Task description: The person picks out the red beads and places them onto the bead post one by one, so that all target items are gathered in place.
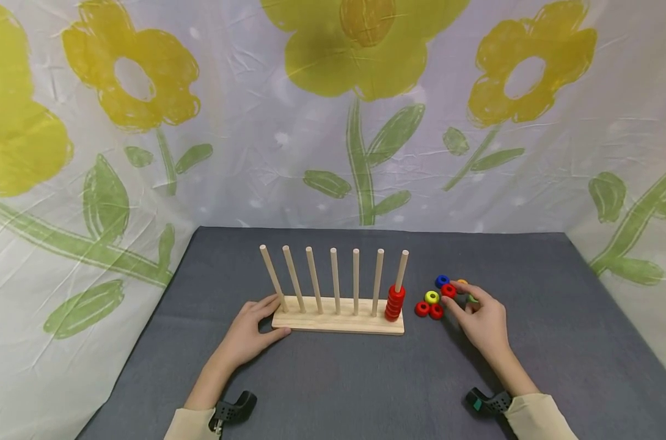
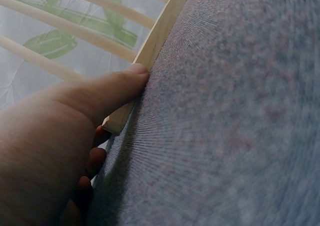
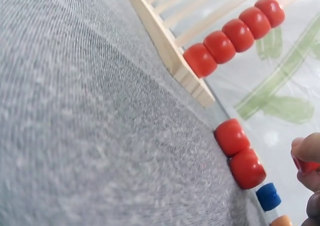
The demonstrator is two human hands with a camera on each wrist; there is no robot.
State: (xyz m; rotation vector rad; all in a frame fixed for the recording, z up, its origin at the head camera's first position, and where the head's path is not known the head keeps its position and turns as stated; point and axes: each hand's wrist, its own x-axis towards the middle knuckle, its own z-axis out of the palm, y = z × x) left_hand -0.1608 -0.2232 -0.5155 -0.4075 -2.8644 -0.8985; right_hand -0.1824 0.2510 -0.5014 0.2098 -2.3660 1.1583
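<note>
A wooden peg board [image 1: 338,325] with a row of upright pegs stands on the dark cloth. Several red beads [image 1: 395,304] are stacked on its rightmost peg; the other pegs are bare. My left hand [image 1: 250,330] grips the board's left end, thumb along the front edge and fingers round the far side. To the right of the board, my right hand [image 1: 481,321] pinches a red bead [image 3: 303,165] between thumb and fingertips, raised off the cloth. Under and beside it lie two loose red beads [image 3: 247,168], a yellow bead [image 1: 431,297] and a blue bead [image 1: 442,281].
An orange bead [image 1: 462,282] and a green bead [image 1: 472,299] are partly hidden by the right hand. Dark grey cloth [image 1: 338,385] covers the table. Behind it hangs a pale backdrop [image 1: 245,153] printed with yellow flowers.
</note>
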